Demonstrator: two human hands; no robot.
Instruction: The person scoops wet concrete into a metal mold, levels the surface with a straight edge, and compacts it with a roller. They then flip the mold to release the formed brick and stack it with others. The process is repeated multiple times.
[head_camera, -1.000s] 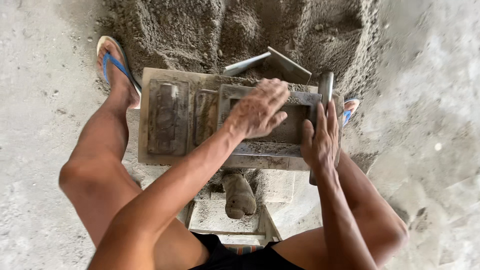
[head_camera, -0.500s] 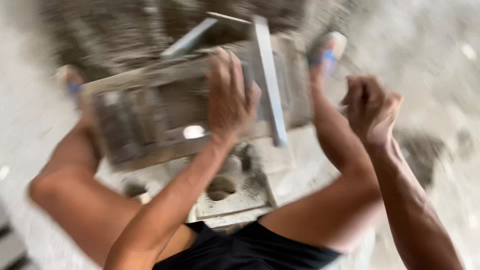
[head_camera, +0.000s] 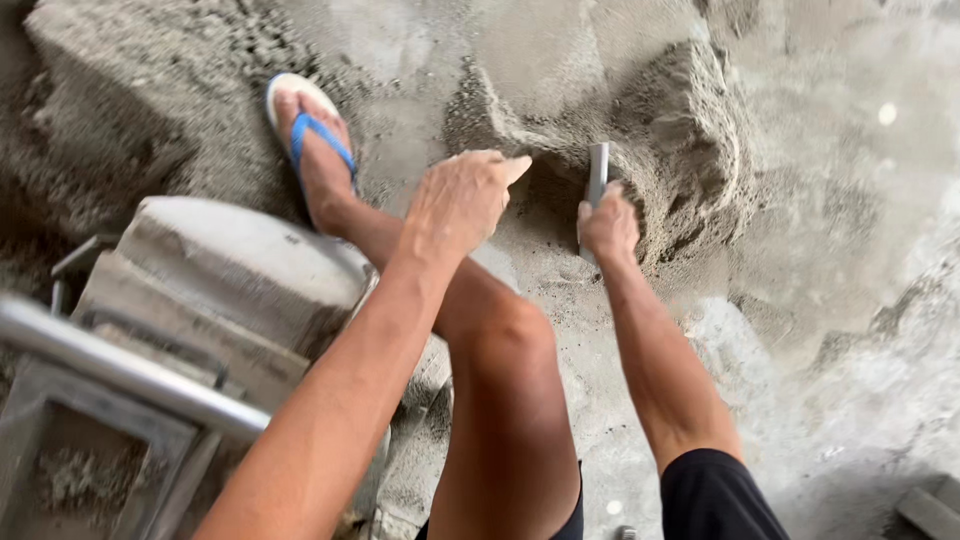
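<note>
My right hand (head_camera: 608, 225) is closed around a grey metal handle (head_camera: 598, 165) that stands upright at the foot of a damp grey sand heap (head_camera: 680, 130). What lies below the handle is hidden by the hand and the sand. My left hand (head_camera: 465, 200) hovers over my shin, fingers loosely stretched toward the heap, holding nothing. One knee (head_camera: 510, 340) is bent between my arms, and that foot wears a blue flip-flop (head_camera: 310, 140).
A cement-caked metal block mould (head_camera: 230, 270) sits at the left, with a round steel lever bar (head_camera: 130, 370) across its frame. More grey sand (head_camera: 120, 110) is heaped at the upper left. A concrete floor (head_camera: 850, 330) spreads to the right.
The view has swung right, away from the mould. Both hands have left the mould; my right hand now grips the grey handle at the sand heap and my left hangs free.
</note>
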